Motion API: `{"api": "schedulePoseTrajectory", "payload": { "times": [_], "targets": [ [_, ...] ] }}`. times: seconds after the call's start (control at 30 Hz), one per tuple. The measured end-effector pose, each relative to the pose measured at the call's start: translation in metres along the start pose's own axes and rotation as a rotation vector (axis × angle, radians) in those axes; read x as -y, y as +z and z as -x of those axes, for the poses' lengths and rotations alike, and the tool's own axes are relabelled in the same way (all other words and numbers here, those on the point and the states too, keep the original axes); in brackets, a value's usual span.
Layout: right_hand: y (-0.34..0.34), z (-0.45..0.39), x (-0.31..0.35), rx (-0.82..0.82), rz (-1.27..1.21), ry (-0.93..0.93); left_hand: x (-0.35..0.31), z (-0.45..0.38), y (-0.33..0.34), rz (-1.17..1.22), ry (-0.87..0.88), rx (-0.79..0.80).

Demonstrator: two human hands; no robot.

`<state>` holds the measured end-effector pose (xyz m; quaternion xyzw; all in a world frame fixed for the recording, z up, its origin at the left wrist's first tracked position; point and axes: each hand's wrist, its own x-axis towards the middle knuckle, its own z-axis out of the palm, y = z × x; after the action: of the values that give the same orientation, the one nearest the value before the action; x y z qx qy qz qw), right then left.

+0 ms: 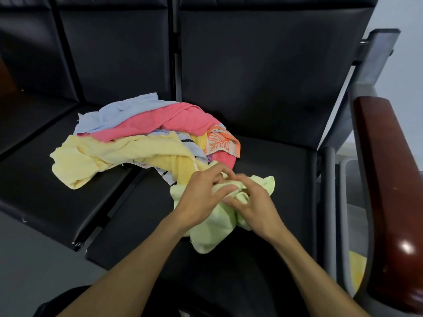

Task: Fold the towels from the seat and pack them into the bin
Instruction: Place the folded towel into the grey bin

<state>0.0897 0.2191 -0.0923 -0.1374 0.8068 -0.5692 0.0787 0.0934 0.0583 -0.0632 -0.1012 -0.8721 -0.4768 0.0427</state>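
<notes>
Seats (263,88) of black padded leather stand in a row, viewed from above, with a dark red wooden armrest (386,191) at the right edge. On the nearest seat cushion (281,179) and spilling left across the gap onto the next one lies a loose pile of towels (137,138): a pale blue towel (116,113) at the back, a pink towel (160,122) draped over it, a pale yellow towel (96,156) spread toward the left front, and an orange patterned cloth (219,143) tucked at the pile's right end.

Just in front of the pile, touching its near edge, a crumpled light green towel (210,229) rests on the seat cushion. Both of the person's hands are on it. The left hand (203,193) comes in from the lower left, fingers curled, pinching a fold of the green towel near its top. The right hand (251,202) comes in from the lower right, fingers bent and gripping the bunched fabric beside the left hand; the two hands nearly touch. The rest of the green towel trails down toward the viewer beneath the wrists.

Beyond the armrest, low at the right, part of a grey bin (350,225) shows, with something yellow (357,268) inside.
</notes>
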Motion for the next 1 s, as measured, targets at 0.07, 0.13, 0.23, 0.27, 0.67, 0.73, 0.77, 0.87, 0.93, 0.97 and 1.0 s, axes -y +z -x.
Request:
{"api": "schedulePoseTrajectory", "payload": {
  "times": [0.07, 0.13, 0.23, 0.27, 0.67, 0.73, 0.77, 0.87, 0.93, 0.97, 1.0],
  "targets": [
    [0.001, -0.002, 0.001, -0.175, 0.016, -0.010, 0.006, -0.001, 0.001, -0.018, -0.103, 0.053],
    [-0.006, -0.007, -0.005, -0.473, -0.053, 0.097, 0.012, -0.002, -0.003, -0.172, -0.179, 0.092],
    [-0.016, -0.009, -0.010, -0.622, -0.205, 0.280, 0.019, -0.003, -0.006, -0.143, -0.230, -0.017],
    [-0.016, -0.009, -0.012, -0.580, -0.286, 0.321, 0.017, -0.003, -0.007, -0.019, -0.266, -0.057],
    [-0.011, -0.007, 0.004, -0.153, -0.658, 0.222, 0.006, -0.003, 0.001, 0.063, -0.151, -0.108],
    [-0.012, -0.007, 0.006, -0.117, -0.690, 0.239, 0.005, -0.004, -0.001, 0.040, -0.159, -0.136],
    [-0.012, -0.006, 0.007, -0.104, -0.671, 0.218, 0.005, -0.005, -0.001, 0.025, -0.162, -0.145],
    [-0.008, -0.004, 0.006, -0.145, -0.420, 0.100, 0.006, -0.005, -0.001, -0.010, -0.153, -0.144],
    [-0.005, -0.004, 0.005, -0.212, -0.265, 0.075, 0.007, -0.005, 0.000, 0.003, -0.142, -0.097],
    [-0.004, -0.005, 0.004, -0.248, -0.189, 0.062, 0.007, -0.004, 0.001, 0.008, -0.131, -0.072],
    [-0.003, -0.005, 0.003, -0.276, -0.096, 0.038, 0.007, -0.004, 0.002, 0.010, -0.120, -0.054]
  ]
}}
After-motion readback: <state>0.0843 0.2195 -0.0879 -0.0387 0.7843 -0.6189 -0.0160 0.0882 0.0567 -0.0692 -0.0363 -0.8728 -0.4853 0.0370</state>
